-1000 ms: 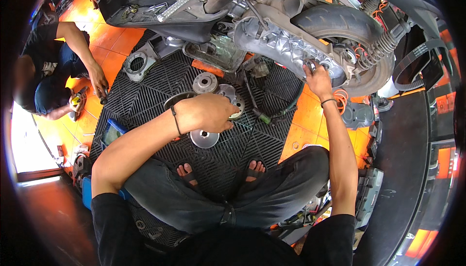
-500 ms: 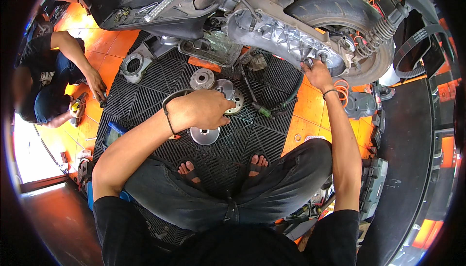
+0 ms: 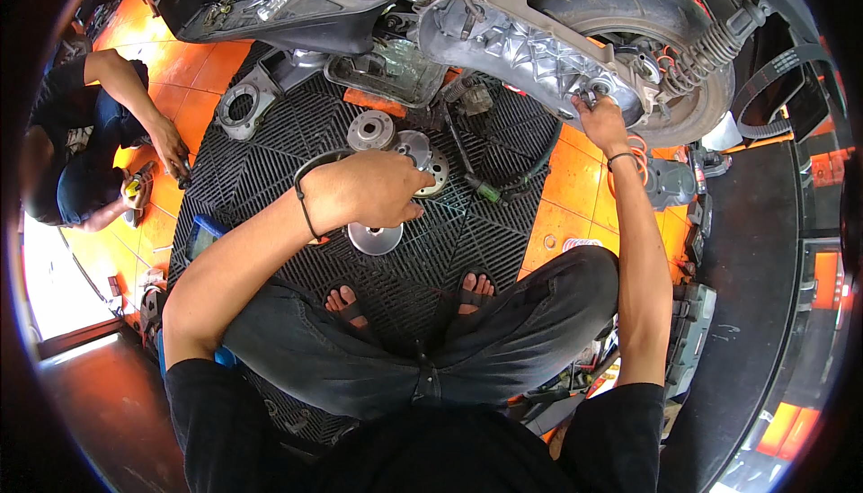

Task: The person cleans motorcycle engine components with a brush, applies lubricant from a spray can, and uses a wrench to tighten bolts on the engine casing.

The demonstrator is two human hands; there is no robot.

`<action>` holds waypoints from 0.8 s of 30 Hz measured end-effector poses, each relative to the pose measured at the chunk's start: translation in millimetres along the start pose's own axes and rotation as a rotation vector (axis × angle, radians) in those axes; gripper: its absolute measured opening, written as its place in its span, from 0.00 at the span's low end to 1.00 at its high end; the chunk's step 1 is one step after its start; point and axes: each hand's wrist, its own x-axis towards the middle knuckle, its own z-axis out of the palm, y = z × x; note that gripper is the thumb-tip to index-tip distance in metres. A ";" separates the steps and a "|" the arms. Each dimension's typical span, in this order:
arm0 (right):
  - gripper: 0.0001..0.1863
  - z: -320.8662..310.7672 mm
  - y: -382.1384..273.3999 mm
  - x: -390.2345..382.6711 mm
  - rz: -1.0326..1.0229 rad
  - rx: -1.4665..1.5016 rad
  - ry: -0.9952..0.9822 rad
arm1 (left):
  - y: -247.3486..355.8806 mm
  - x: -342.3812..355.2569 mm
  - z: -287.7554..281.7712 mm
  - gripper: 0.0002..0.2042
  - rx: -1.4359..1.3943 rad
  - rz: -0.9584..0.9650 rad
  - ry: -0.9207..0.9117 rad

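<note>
My right hand (image 3: 604,124) is closed at the lower rear end of the scooter's silver transmission case (image 3: 526,57). Its fingertips pinch something small and metallic that I cannot make out, against the case. My left hand (image 3: 378,189) hovers over the black ribbed mat (image 3: 485,246), thumb and index finger apart, with nothing visible between them; its other fingers are partly hidden. Close around it lie round metal parts: a drilled disc (image 3: 370,131), a shiny disc (image 3: 413,146) overlapping a ring with holes (image 3: 438,172), and a smooth pulley disc (image 3: 375,239).
The rear tyre (image 3: 620,3) and shock absorber (image 3: 719,48) stand beyond my right hand. A drive belt (image 3: 748,97) hangs at right. A metal cover (image 3: 241,108) and tray (image 3: 346,79) lie on the mat. At left, a co-worker's hand (image 3: 169,147) holds a dark object.
My right hand has shifted slightly right and down, its fingertips still at the case. My left hand stays nearly in place. The view has moved a little.
</note>
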 end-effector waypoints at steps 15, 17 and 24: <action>0.29 2.6 -5.9 -2.2 0.048 -0.022 0.012 | -1.7 -0.9 2.3 0.23 -0.008 0.022 0.038; 0.27 4.4 -8.1 -4.0 0.002 -0.085 -0.013 | -2.3 -1.1 2.1 0.23 -0.008 0.016 0.038; 0.23 26.6 -23.1 -15.6 -0.281 -0.486 -0.002 | -1.7 -0.4 1.7 0.23 0.021 0.011 0.025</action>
